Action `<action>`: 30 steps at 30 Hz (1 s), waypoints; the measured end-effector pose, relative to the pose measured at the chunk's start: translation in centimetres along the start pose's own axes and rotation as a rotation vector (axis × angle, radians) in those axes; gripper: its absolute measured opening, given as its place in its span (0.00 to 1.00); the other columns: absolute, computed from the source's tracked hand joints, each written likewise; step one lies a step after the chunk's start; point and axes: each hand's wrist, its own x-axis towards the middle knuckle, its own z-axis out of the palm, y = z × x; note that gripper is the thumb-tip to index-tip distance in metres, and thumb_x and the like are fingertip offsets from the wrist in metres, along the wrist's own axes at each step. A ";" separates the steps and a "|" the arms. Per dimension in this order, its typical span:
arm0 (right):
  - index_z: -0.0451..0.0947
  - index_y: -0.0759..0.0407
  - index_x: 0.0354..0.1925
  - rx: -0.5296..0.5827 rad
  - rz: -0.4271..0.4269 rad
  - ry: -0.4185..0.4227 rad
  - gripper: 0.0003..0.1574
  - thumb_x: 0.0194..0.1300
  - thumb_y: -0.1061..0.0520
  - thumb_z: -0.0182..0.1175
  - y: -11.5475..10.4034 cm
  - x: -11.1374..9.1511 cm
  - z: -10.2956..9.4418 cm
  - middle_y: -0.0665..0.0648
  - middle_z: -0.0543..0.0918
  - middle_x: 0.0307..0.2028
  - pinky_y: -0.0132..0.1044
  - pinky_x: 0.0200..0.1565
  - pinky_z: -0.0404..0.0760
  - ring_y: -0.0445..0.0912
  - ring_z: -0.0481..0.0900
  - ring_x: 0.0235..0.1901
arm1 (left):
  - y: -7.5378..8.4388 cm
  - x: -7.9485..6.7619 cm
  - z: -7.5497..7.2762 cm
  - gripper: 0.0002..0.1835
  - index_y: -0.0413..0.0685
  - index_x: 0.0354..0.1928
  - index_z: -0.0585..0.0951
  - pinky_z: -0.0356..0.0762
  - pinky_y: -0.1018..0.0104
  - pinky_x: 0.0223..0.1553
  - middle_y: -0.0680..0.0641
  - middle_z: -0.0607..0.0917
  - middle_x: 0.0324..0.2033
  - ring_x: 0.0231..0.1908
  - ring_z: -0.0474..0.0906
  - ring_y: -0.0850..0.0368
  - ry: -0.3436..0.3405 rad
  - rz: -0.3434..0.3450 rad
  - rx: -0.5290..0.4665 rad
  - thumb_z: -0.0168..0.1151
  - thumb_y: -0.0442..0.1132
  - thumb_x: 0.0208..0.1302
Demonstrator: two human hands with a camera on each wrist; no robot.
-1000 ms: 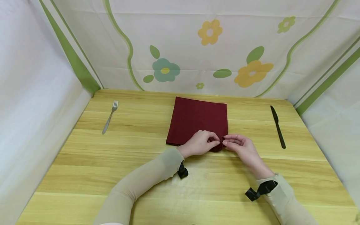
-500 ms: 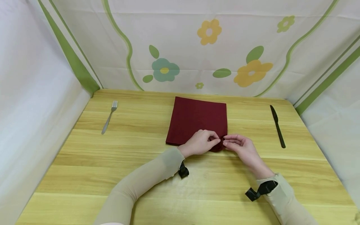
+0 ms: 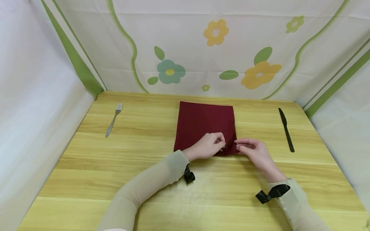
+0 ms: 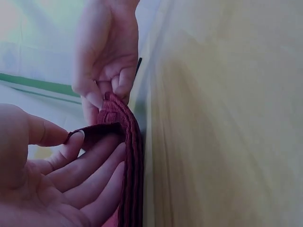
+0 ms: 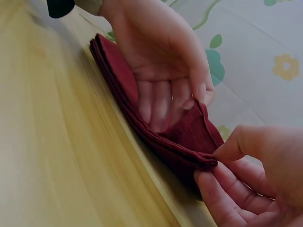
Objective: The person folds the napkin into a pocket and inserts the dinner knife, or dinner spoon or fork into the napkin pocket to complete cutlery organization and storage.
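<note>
At the far left of the wooden table (image 3: 72,173), a metal fork (image 3: 113,120) lies at a slight slant with its tines pointing away from the person. Well to its right, a dark red folded cloth (image 3: 202,118) lies flat near the table's far edge, at about the middle. The left hand (image 3: 206,146) reaches over the cloth's near edge, thumb and forefinger pinching a raised top layer, the other fingers resting on the fabric beneath. Just beside it, the right hand (image 3: 257,154) pinches the stacked layers at the near right corner. Farther right, a black knife (image 3: 286,130) lies well apart from the cloth.
</note>
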 end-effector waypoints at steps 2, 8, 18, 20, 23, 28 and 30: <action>0.76 0.77 0.59 -0.009 0.014 0.004 0.22 0.72 0.65 0.60 0.0 0.0 -0.5 0.64 0.86 0.48 0.36 0.46 0.84 0.42 0.86 0.42 | 0.1 0.0 0.2 0.07 0.49 0.39 0.78 0.74 0.71 0.28 0.53 0.86 0.33 0.34 0.83 0.64 -0.011 0.015 -0.021 0.52 0.37 0.78; 0.72 0.79 0.62 0.012 0.059 0.011 0.25 0.72 0.65 0.60 -0.1 -0.1 -1.8 0.62 0.87 0.46 0.35 0.47 0.84 0.40 0.85 0.44 | 0.4 -0.3 0.5 0.07 0.48 0.40 0.77 0.74 0.72 0.31 0.53 0.87 0.36 0.37 0.84 0.67 -0.023 0.055 -0.058 0.50 0.36 0.79; 0.61 0.77 0.71 0.065 0.171 -0.043 0.42 0.71 0.56 0.67 -0.4 -0.5 -1.7 0.67 0.82 0.53 0.40 0.46 0.85 0.44 0.87 0.40 | 0.2 -0.4 0.4 0.08 0.48 0.41 0.78 0.78 0.74 0.43 0.53 0.88 0.37 0.39 0.85 0.65 -0.022 0.052 -0.079 0.50 0.37 0.80; 0.61 0.77 0.71 0.067 0.193 -0.057 0.43 0.71 0.55 0.67 -0.4 -0.5 -1.6 0.66 0.84 0.51 0.40 0.45 0.85 0.46 0.88 0.39 | 0.1 -0.3 0.4 0.08 0.47 0.41 0.78 0.77 0.74 0.43 0.53 0.88 0.37 0.40 0.85 0.65 -0.021 0.053 -0.089 0.50 0.37 0.80; 0.62 0.78 0.70 0.061 0.199 -0.059 0.40 0.71 0.57 0.66 -0.3 -0.6 -1.6 0.65 0.85 0.49 0.39 0.45 0.85 0.46 0.88 0.38 | 0.1 -0.3 0.2 0.08 0.46 0.41 0.78 0.78 0.74 0.44 0.52 0.88 0.37 0.40 0.85 0.64 -0.013 0.057 -0.117 0.51 0.38 0.80; 0.65 0.79 0.68 0.045 0.189 -0.055 0.37 0.71 0.59 0.66 -0.1 -0.7 -1.8 0.64 0.86 0.48 0.39 0.46 0.85 0.43 0.87 0.40 | 0.1 -0.4 -0.8 0.08 0.44 0.42 0.80 0.79 0.72 0.44 0.49 0.88 0.38 0.41 0.86 0.60 0.034 0.084 -0.148 0.53 0.37 0.79; 0.66 0.79 0.66 0.040 0.184 -0.055 0.36 0.71 0.59 0.66 0.0 -0.7 -1.8 0.63 0.87 0.47 0.39 0.46 0.85 0.43 0.87 0.40 | 0.0 -0.4 -1.4 0.08 0.43 0.43 0.80 0.79 0.71 0.44 0.48 0.88 0.39 0.41 0.86 0.58 0.058 0.092 -0.143 0.53 0.37 0.79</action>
